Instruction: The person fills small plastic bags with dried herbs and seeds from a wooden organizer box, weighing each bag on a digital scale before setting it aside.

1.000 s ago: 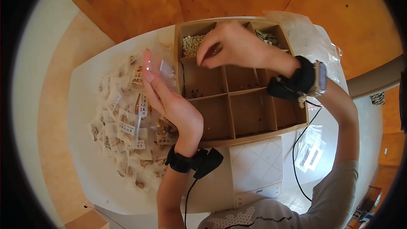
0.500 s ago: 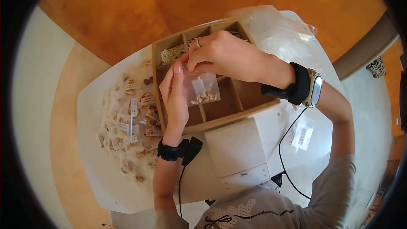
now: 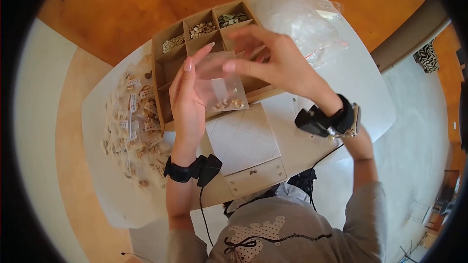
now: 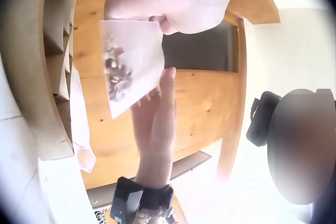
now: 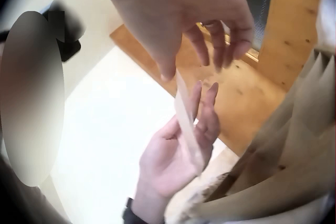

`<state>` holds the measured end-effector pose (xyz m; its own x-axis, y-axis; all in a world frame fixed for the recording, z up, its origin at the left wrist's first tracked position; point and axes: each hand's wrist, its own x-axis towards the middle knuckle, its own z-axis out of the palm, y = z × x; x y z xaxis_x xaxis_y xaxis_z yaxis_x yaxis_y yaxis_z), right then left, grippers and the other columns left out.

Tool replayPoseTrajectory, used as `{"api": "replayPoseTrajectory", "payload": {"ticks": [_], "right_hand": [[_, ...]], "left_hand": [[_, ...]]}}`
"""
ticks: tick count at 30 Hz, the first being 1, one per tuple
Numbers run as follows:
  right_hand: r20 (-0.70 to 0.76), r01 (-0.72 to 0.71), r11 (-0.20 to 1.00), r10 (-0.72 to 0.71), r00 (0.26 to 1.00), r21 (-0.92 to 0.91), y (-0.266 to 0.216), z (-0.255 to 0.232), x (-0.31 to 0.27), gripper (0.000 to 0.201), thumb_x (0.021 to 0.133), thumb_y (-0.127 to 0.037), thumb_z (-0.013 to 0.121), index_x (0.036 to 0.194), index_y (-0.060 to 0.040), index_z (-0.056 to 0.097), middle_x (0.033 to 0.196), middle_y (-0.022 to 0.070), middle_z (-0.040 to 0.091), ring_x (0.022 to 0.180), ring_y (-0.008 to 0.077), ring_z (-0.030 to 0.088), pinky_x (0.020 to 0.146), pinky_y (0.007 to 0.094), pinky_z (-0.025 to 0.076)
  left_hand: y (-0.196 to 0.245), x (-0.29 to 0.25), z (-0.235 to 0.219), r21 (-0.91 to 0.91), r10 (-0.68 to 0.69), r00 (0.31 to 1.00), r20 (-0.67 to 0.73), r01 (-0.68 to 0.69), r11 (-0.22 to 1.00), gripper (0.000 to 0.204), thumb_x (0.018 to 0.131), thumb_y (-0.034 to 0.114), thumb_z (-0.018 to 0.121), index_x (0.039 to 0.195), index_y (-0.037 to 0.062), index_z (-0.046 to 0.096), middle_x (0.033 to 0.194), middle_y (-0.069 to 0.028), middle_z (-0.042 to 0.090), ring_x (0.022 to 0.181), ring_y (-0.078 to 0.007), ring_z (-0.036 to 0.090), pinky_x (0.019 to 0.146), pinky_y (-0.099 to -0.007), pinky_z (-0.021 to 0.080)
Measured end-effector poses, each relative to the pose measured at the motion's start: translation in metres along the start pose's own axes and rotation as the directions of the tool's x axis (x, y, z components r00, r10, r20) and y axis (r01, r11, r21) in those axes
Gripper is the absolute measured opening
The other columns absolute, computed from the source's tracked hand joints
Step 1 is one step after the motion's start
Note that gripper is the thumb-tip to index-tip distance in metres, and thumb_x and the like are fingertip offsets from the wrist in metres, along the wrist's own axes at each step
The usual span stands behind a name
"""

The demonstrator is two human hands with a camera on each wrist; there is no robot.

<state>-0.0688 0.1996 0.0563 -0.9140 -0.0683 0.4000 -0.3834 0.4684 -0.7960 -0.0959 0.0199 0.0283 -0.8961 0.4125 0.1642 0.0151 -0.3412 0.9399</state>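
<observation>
In the head view my left hand [image 3: 187, 102] holds a small clear plastic bag [image 3: 226, 95] upright between thumb and fingers, over the near side of the cardboard box. Small pale and brown dried pieces lie along the bag's bottom, below a white slip. On the other side, my right hand [image 3: 280, 61] has its fingers spread apart, the thumb overlapping the bag's upper part. From the right wrist, the bag [image 5: 186, 124] appears nearly edge-on, with the right thumb tip right at its top edge. The left wrist view shows the dried pieces through the bag [image 4: 134, 61].
The divided cardboard box [image 3: 154, 63] has pale beads, mixed pieces and greenish bits in its far compartments. Left of it lies a heap of filled, labelled bags [image 3: 136, 126]. A flat white device [image 3: 243, 139] sits in front; a large clear plastic bag [image 3: 287, 17] lies behind right.
The left hand has brought the small bag rightward from beside the box. Half a second ago the right fingers were at the bag's top; now they are spread. The head view has shifted.
</observation>
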Motion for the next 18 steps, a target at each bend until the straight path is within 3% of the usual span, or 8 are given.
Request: {"api": "replayPoseTrajectory", "payload": {"ticks": [1, 5, 6, 9, 10, 12, 15, 18], "right_hand": [[0.079, -0.153, 0.985, 0.147, 0.986, 0.076, -0.002, 0.0, -0.005, 0.024, 0.078, -0.019, 0.068, 0.091, -0.0003, 0.062, 0.082, 0.0044, 0.063, 0.072, 0.0099, 0.058, 0.064, 0.0232, 0.048], [0.202, -0.353, 0.881, 0.301, 0.932, 0.314, -0.006, 0.001, -0.01, 0.013, 0.078, -0.011, 0.068, 0.083, -0.0001, 0.062, 0.071, 0.0016, 0.061, 0.062, 0.0041, 0.056, 0.053, 0.0183, 0.046], [0.154, -0.323, 0.884, 0.287, 0.945, 0.337, -0.004, 0.002, -0.01, 0.014, 0.076, -0.011, 0.069, 0.076, 0.0012, 0.063, 0.064, 0.004, 0.062, 0.054, 0.0042, 0.055, 0.047, 0.0185, 0.042], [0.162, -0.354, 0.847, 0.315, 0.935, 0.396, 0.0, 0.002, -0.008, 0.013, 0.076, -0.01, 0.069, 0.078, 0.0011, 0.064, 0.065, 0.0033, 0.062, 0.055, 0.0044, 0.055, 0.048, 0.0188, 0.044], [0.202, -0.352, 0.85, 0.294, 0.934, 0.393, 0.001, 0.0, -0.008, 0.012, 0.077, -0.009, 0.069, 0.083, 0.0, 0.063, 0.072, 0.0023, 0.062, 0.059, 0.0043, 0.056, 0.052, 0.0179, 0.048], [0.23, -0.378, 0.831, 0.307, 0.923, 0.408, 0.002, -0.003, -0.006, 0.012, 0.077, -0.008, 0.069, 0.083, 0.0001, 0.063, 0.073, 0.0026, 0.062, 0.061, 0.0045, 0.057, 0.052, 0.0179, 0.049], [0.273, -0.402, 0.793, 0.305, 0.912, 0.458, 0.004, -0.007, -0.004, 0.011, 0.077, -0.004, 0.067, 0.087, 0.0015, 0.063, 0.076, 0.0042, 0.063, 0.066, 0.0068, 0.059, 0.057, 0.0194, 0.051], [0.267, -0.348, 0.783, 0.24, 0.933, 0.515, 0.013, -0.008, -0.003, 0.01, 0.079, 0.003, 0.06, 0.088, 0.0027, 0.063, 0.079, 0.0057, 0.063, 0.067, 0.0089, 0.06, 0.062, 0.0208, 0.052]], "left_hand": [[0.001, -0.001, 0.002, -0.015, -0.011, 1.0, -0.005, 0.011, 1.0, 0.046, 0.096, 0.031, 0.03, 0.126, -0.0025, 0.04, 0.111, -0.0154, 0.055, 0.1, -0.0213, 0.056, 0.082, -0.037, 0.048], [0.009, -0.005, 0.008, -0.07, -0.069, 0.997, 0.018, 0.07, 0.995, 0.046, 0.096, 0.031, 0.031, 0.123, -0.0043, 0.044, 0.111, -0.0149, 0.056, 0.101, -0.0195, 0.055, 0.083, -0.0345, 0.048], [0.011, -0.006, 0.007, -0.084, -0.087, 0.996, 0.033, 0.089, 0.992, 0.046, 0.096, 0.031, 0.031, 0.121, -0.0048, 0.046, 0.11, -0.0146, 0.057, 0.101, -0.0187, 0.055, 0.083, -0.033, 0.048], [0.021, -0.006, -0.017, -0.132, -0.177, 0.968, 0.179, 0.202, 0.97, 0.036, 0.093, 0.022, 0.044, 0.118, -0.0041, 0.048, 0.103, -0.0146, 0.059, 0.095, -0.0176, 0.058, 0.079, -0.0328, 0.05], [0.023, -0.008, -0.021, 0.032, -0.168, 0.97, 0.176, 0.165, 0.986, 0.033, 0.09, 0.017, 0.048, 0.116, -0.004, 0.05, 0.1, -0.0144, 0.061, 0.091, -0.0169, 0.059, 0.076, -0.0316, 0.051], [0.029, -0.01, -0.024, 0.345, -0.154, 0.974, 0.167, 0.089, 0.934, 0.03, 0.085, 0.006, 0.058, 0.113, -0.0039, 0.053, 0.093, -0.0138, 0.063, 0.082, -0.0155, 0.062, 0.071, -0.0292, 0.053], [0.027, -0.008, -0.019, 0.344, -0.172, 0.985, 0.003, 0.161, 0.925, 0.031, 0.076, -0.004, 0.065, 0.106, -0.0046, 0.057, 0.085, -0.0127, 0.066, 0.071, -0.0142, 0.064, 0.064, -0.0252, 0.054], [0.024, -0.005, -0.019, 0.307, -0.165, 0.986, -0.033, 0.167, 0.937, 0.024, 0.079, -0.002, 0.063, 0.103, -0.0048, 0.059, 0.086, -0.0141, 0.066, 0.071, -0.0167, 0.065, 0.06, -0.024, 0.054]]}}
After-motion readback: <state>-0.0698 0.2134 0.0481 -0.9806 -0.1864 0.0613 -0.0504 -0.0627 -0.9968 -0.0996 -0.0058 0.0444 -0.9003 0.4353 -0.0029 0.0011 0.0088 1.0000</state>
